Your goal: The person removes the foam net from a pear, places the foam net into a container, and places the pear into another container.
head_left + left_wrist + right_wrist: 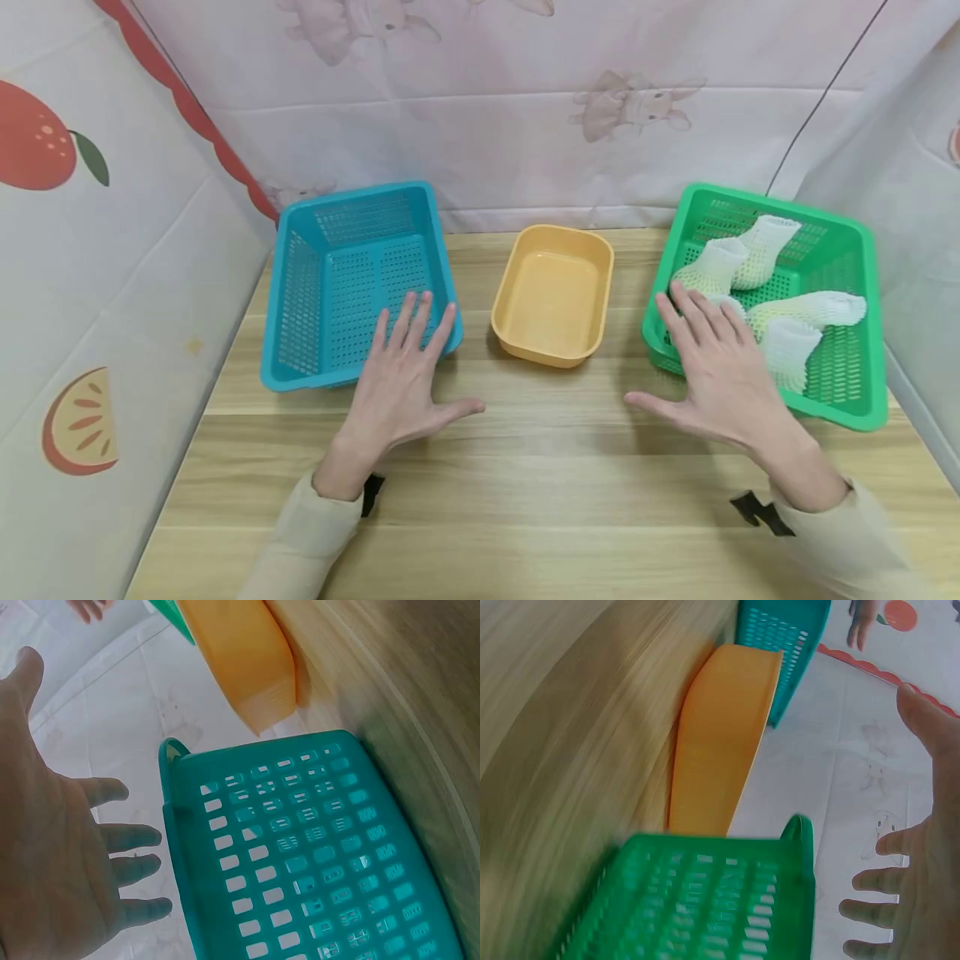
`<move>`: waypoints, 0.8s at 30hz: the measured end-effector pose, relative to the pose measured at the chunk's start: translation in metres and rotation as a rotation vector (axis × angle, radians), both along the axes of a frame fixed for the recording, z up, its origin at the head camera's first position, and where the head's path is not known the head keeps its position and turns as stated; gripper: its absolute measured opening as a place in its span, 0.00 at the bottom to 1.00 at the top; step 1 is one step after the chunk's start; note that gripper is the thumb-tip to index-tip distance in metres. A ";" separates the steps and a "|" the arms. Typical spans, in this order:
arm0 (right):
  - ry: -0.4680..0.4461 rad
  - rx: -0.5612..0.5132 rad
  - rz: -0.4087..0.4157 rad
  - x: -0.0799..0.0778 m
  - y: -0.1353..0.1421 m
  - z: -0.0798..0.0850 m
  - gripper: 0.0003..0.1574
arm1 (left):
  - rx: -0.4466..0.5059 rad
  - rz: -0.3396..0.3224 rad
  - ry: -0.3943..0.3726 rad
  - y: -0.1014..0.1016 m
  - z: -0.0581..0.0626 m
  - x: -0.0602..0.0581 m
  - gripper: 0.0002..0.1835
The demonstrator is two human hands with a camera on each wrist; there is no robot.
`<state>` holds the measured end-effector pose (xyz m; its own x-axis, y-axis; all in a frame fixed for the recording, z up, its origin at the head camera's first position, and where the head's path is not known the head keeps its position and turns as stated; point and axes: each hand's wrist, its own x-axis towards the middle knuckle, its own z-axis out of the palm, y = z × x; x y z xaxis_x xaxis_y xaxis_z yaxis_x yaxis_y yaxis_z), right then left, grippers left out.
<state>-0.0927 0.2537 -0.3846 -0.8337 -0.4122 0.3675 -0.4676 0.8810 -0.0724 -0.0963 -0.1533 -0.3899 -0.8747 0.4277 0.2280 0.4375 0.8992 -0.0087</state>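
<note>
Left of the tray [553, 300], left hand [401, 379] splayed near the blue basket [367, 283]; rightward, right hand [716, 371] splayed near the green basket [874, 333].

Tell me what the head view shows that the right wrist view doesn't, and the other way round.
Only the head view clearly shows the white mesh sleeves in the green basket, the inside floor of the yellow tray and the fruit-slice print.

Only the right wrist view shows the palm side of the right hand.

Both show the green basket, the yellow tray, the blue basket, the wooden tabletop and some of each hand.
</note>
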 end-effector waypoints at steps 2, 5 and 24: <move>-0.015 0.015 -0.001 0.003 0.006 0.006 0.79 | -0.002 0.004 -0.005 -0.001 0.000 0.000 0.69; -0.035 0.043 -0.012 0.007 0.015 0.015 0.81 | -0.004 0.004 -0.007 -0.003 0.000 0.000 0.69; 0.000 0.155 0.083 0.005 0.071 0.054 0.78 | 0.005 0.012 -0.028 -0.010 -0.004 0.003 0.70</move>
